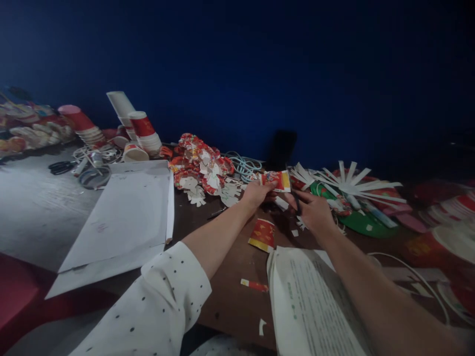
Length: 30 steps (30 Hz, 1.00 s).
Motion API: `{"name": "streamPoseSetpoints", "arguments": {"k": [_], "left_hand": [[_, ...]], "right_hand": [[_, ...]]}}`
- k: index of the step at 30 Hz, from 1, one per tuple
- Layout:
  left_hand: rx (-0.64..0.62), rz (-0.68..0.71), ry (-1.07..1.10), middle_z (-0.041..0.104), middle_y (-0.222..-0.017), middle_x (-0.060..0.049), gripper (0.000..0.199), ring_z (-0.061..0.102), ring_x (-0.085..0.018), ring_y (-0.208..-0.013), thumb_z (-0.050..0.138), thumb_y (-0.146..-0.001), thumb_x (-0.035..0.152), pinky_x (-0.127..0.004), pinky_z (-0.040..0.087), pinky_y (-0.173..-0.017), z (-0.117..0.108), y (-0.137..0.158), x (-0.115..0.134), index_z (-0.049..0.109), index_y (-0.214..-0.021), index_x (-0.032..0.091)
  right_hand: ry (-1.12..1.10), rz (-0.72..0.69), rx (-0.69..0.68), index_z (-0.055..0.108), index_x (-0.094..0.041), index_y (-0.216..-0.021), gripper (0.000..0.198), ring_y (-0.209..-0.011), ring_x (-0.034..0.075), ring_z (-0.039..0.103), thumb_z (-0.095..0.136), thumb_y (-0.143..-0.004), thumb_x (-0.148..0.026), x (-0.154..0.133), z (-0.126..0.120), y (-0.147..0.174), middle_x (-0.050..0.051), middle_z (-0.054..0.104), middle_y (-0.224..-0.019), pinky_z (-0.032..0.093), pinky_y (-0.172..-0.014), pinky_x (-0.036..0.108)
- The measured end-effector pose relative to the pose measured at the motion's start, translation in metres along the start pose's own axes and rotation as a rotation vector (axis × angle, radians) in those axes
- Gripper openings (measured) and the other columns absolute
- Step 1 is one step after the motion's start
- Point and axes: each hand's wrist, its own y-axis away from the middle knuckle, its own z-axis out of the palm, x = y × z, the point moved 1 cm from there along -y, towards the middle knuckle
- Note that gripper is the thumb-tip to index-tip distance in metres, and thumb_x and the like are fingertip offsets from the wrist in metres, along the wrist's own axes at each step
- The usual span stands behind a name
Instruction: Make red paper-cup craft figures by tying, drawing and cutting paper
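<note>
My left hand [259,193] is closed on a piece of red and yellow printed paper [279,181], which looks cut from a paper cup. Just to its right, my right hand [313,211] is closed around dark-handled scissors [298,203], whose blades are mostly hidden at the paper's right edge. Below the hands lies a second red printed piece [262,233] with a yellow edge. Nearer to me are a narrow red strip [255,285] and a small white scrap [262,327] on the brown table [226,296].
An open printed booklet [311,301] lies under my right forearm. On the left is a white board or box lid [126,212]. Stacked paper cups [143,131], a heap of red and white cutouts [202,168], and fanned white strips [351,183] stand along the back.
</note>
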Motion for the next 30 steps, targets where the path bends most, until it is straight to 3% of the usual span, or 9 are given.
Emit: {"name": "streamPoseSetpoints", "arguments": {"k": [11, 14, 17, 22, 27, 30], "left_hand": [[-0.015, 0.005, 0.022, 0.062, -0.062, -0.001, 0.011, 0.054, -0.006, -0.049, 0.071, -0.073, 0.020, -0.017, 0.048, -0.048, -0.004, -0.002, 0.000, 0.062, -0.075, 0.013], [0.009, 0.008, 0.062, 0.064, -0.065, -0.001, 0.010, 0.056, -0.007, -0.051, 0.070, -0.073, 0.017, -0.016, 0.048, -0.049, -0.005, -0.004, 0.001, 0.061, -0.076, 0.014], [0.028, 0.015, 0.102, 0.066, -0.068, -0.001, 0.010, 0.058, -0.008, -0.054, 0.069, -0.073, 0.014, -0.018, 0.050, -0.051, -0.006, -0.005, 0.002, 0.061, -0.079, 0.015], [0.041, 0.023, 0.142, 0.065, -0.069, -0.001, 0.013, 0.060, -0.009, -0.057, 0.068, -0.072, 0.010, -0.019, 0.052, -0.055, -0.006, -0.006, 0.002, 0.060, -0.082, 0.014], [0.034, 0.091, 0.078, 0.065, -0.068, -0.001, 0.017, 0.059, -0.009, -0.055, 0.073, -0.066, 0.012, -0.023, 0.053, -0.060, -0.007, -0.009, -0.001, 0.062, -0.079, 0.012], [0.031, 0.189, -0.051, 0.065, -0.068, 0.000, 0.014, 0.060, -0.010, -0.058, 0.071, -0.067, 0.014, -0.026, 0.054, -0.065, -0.009, -0.013, -0.005, 0.065, -0.080, 0.013]], "right_hand": [[0.042, 0.036, 0.077, 0.074, -0.013, -0.094, 0.050, -0.047, 0.015, 0.052, 0.064, -0.070, -0.055, -0.006, -0.003, 0.001, 0.001, 0.058, -0.051, 0.038, -0.045, 0.025], [0.237, -0.034, 0.029, 0.075, -0.015, -0.096, 0.048, -0.054, 0.019, 0.058, 0.060, -0.073, -0.055, 0.001, -0.007, -0.005, 0.004, 0.064, -0.057, 0.042, -0.051, 0.028], [0.534, -0.122, -0.027, 0.072, -0.021, -0.105, 0.045, -0.070, 0.023, 0.064, 0.057, -0.077, -0.052, 0.010, -0.013, -0.010, 0.007, 0.072, -0.077, 0.045, -0.061, 0.031], [0.954, -0.065, -0.083, 0.064, -0.027, -0.119, 0.046, -0.082, 0.028, 0.065, 0.056, -0.078, -0.045, 0.009, -0.017, -0.008, 0.010, 0.071, -0.097, 0.044, -0.066, 0.034], [1.011, -0.036, -0.201, 0.058, -0.027, -0.124, 0.050, -0.089, 0.028, 0.065, 0.057, -0.075, -0.041, 0.000, -0.018, -0.007, 0.009, 0.069, -0.104, 0.042, -0.066, 0.032], [0.961, -0.066, -0.318, 0.064, -0.028, -0.115, 0.043, -0.087, 0.025, 0.065, 0.059, -0.073, -0.038, -0.004, -0.020, -0.008, 0.006, 0.071, -0.098, 0.040, -0.064, 0.028]]}}
